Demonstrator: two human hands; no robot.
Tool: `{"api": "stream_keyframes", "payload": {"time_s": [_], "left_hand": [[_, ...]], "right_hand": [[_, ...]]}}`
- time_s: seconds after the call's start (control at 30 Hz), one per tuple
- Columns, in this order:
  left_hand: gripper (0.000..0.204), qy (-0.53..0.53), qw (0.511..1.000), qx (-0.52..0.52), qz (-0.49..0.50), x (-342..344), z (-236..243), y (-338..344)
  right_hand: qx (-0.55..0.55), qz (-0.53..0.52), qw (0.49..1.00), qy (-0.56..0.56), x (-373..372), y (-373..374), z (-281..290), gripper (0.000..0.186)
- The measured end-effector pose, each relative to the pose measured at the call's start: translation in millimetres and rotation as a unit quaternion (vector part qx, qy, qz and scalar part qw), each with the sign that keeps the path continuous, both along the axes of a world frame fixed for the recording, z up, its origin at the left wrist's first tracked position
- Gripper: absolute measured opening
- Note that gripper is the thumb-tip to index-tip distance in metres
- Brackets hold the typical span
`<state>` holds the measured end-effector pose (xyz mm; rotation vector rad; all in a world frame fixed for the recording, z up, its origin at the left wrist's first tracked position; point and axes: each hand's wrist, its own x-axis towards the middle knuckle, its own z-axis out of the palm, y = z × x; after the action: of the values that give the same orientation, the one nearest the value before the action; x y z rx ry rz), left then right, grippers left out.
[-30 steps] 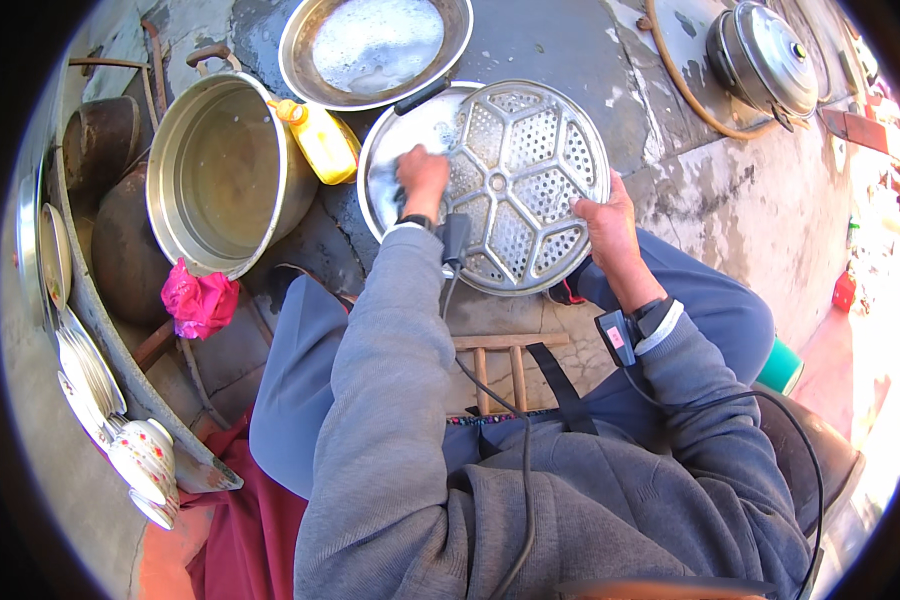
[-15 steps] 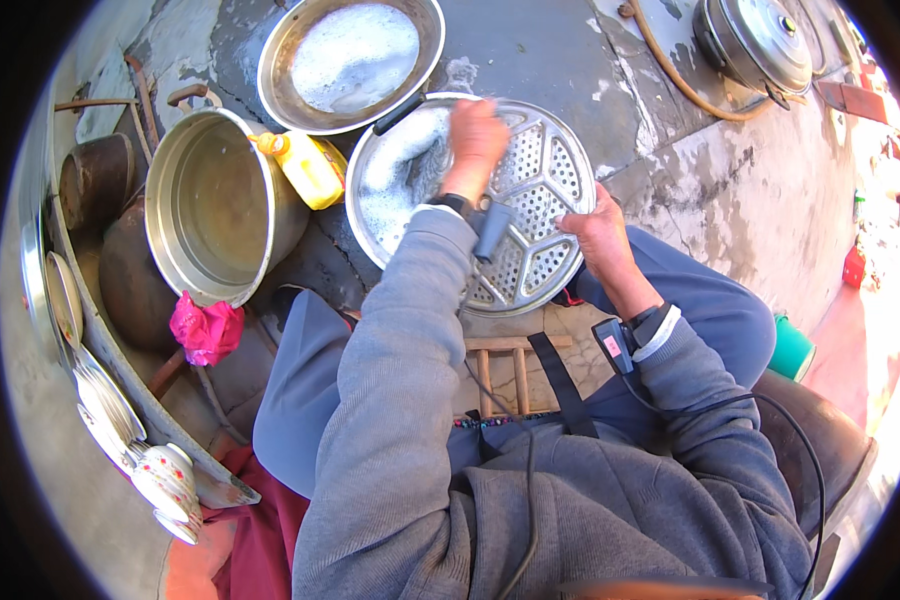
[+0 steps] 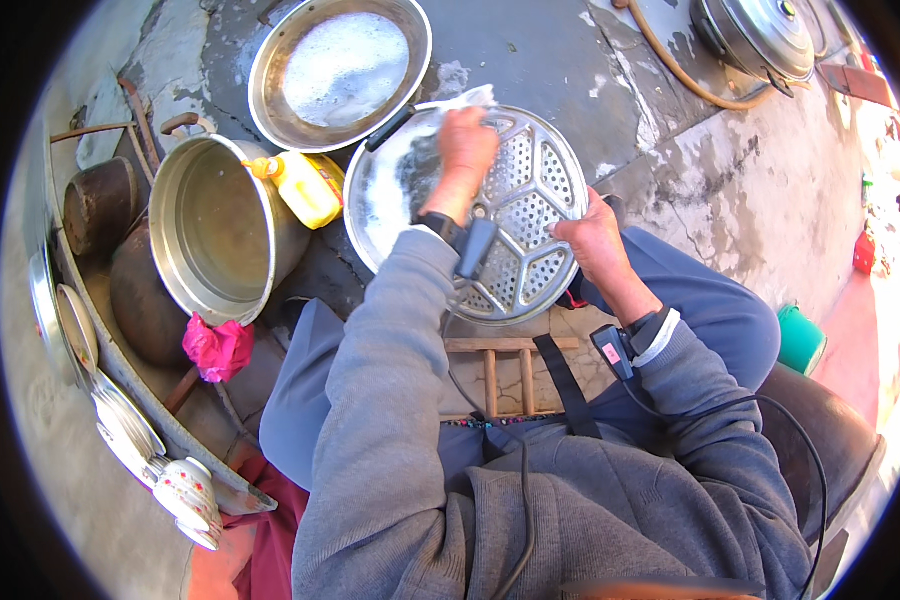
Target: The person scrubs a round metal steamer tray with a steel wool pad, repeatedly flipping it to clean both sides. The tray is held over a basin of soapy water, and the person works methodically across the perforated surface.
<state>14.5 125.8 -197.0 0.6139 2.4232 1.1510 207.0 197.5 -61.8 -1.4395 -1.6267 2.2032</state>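
My left hand [image 3: 462, 160] is closed over the upper middle of a round perforated metal steamer tray [image 3: 535, 220], with something white and indistinct at its fingertips. My right hand [image 3: 595, 240] grips the tray's right rim. Under the tray's left side is a round metal pan [image 3: 365, 230] full of suds, with a black handle at the back. A yellow bottle [image 3: 310, 195] lies left of it, against a large aluminium pot [image 3: 275, 260] containing cloudy water. Behind them stands a wide basin [image 3: 265, 85] with foamy water.
Stacked plates [image 3: 120, 415] and floral bowls [image 3: 185, 495] sit left. A pink crumpled cloth or bag [image 3: 217, 350] is by the pot. A lidded steel pot [image 3: 740, 45] and hose [image 3: 665, 70] are at back right, a green bucket [image 3: 800, 340] beside my right knee.
My left hand swept up and rightward across the tray, then came slightly back down-left. My right hand still holds the rim. The view has shifted a little.
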Motion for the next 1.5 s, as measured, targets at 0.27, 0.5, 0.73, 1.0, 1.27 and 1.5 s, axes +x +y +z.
{"api": "stream_keyframes", "payload": {"time_s": [0.27,0.5,0.73,1.0,1.27,1.5], "left_hand": [[0.023,0.133,0.982,0.134,-0.003,42,8,-4],[0.029,-0.055,0.980,-0.133,0.134,14,-40,-74],[0.021,0.102,0.976,0.191,0.026,77,39,7],[0.020,0.017,0.991,-0.121,0.050,3,-46,-78],[0.034,-0.009,0.994,-0.063,0.083,-1,-39,-56],[0.020,0.090,0.979,0.181,-0.028,82,61,-8]], "right_hand": [[0.004,0.002,1.000,-0.002,1,2,-5,0.059],[0.009,-0.012,1.000,0.011,0,-1,-2,0.056],[0.016,-0.014,1.000,0.023,0,-6,-3,0.055],[0.002,-0.017,1.000,0.015,-1,-9,-1,0.053],[0.000,-0.024,1.000,0.020,-5,-11,-4,0.055],[0.032,-0.001,0.999,0.000,-6,-12,-2,0.053]]}}
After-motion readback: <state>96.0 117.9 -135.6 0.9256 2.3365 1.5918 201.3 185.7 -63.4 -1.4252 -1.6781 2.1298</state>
